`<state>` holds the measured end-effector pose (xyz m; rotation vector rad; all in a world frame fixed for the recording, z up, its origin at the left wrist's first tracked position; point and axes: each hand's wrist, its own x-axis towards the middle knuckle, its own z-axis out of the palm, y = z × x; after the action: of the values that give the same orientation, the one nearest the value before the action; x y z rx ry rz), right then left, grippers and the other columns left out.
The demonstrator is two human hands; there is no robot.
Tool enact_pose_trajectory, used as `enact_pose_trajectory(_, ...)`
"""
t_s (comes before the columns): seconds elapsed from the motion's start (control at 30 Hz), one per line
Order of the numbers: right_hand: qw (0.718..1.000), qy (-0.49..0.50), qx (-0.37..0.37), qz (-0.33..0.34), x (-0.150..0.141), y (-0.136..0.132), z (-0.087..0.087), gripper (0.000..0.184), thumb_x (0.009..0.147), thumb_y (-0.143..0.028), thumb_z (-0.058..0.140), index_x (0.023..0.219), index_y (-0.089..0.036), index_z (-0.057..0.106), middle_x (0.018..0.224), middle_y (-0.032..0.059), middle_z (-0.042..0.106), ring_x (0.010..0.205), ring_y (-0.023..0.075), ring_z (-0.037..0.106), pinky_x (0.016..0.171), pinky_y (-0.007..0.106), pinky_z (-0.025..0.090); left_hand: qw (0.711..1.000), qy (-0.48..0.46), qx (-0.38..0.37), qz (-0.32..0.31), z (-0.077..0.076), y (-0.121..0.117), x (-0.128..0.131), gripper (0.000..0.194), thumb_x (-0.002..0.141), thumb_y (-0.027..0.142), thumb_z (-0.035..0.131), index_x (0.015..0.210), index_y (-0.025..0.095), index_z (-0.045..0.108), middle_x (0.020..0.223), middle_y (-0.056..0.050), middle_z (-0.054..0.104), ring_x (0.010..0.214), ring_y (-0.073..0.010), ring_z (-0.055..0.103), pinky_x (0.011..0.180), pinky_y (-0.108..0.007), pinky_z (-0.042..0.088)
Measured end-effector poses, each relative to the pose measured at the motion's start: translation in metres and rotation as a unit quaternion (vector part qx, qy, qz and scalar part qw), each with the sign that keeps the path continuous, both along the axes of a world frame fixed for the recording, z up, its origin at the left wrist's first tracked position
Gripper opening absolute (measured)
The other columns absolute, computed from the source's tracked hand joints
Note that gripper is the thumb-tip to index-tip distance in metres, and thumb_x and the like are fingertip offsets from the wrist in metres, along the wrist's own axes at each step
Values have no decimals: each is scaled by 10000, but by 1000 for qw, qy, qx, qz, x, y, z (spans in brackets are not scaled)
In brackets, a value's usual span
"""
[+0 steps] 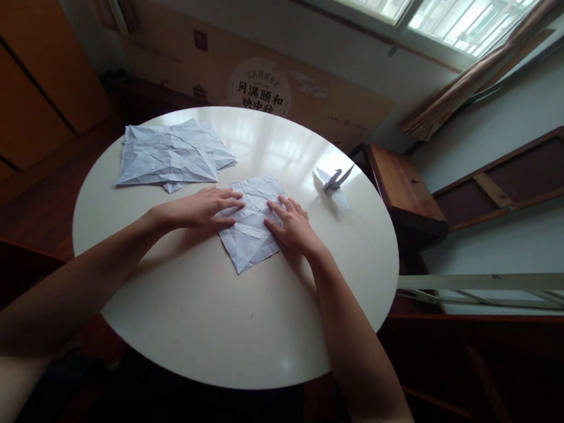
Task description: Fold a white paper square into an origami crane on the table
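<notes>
A creased sheet of white paper (250, 238) lies on the round white table, one corner pointing toward me. My left hand (208, 207) rests on its left edge with the fingers spread. On the right edge lies my right hand (291, 223), its fingers also apart and pressing flat on the paper. Fold lines cross the whole sheet, and its side edges are partly hidden under my hands. Neither hand grips anything.
Several crumpled, creased paper sheets (168, 152) are stacked at the table's back left. A folded paper crane (334, 180) stands at the back right. The table's rim (227, 381) curves close in front of me. A wooden cabinet (405, 183) is beyond the right side.
</notes>
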<state>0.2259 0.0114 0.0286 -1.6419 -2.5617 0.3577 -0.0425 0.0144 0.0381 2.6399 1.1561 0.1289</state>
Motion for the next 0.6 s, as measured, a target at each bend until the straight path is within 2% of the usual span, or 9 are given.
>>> enact_pose_trajectory(0.2, 1000, -2, -4, 0, -1, -1, 2, 581, 978, -501, 447, 1499, -246, 421, 1605, 112, 294, 1483, 337, 217, 1174, 500, 233, 1000, -22, 9, -2, -5, 2, -2, 582, 969, 560, 437, 1436, 221, 513, 1542, -112, 422, 1418, -301, 386, 1182, -444, 274)
enact_pose_trajectory(0.6, 1000, 6, -8, 1, -2, -2, 4, 585, 977, -489, 454, 1499, -226, 422, 1608, 130, 283, 1489, 341, 203, 1180, 487, 223, 1000, -21, 21, 0, -6, 2, -2, 603, 971, 597, 397, 1431, 226, 519, 1530, -113, 440, 1408, -305, 398, 1174, -453, 284)
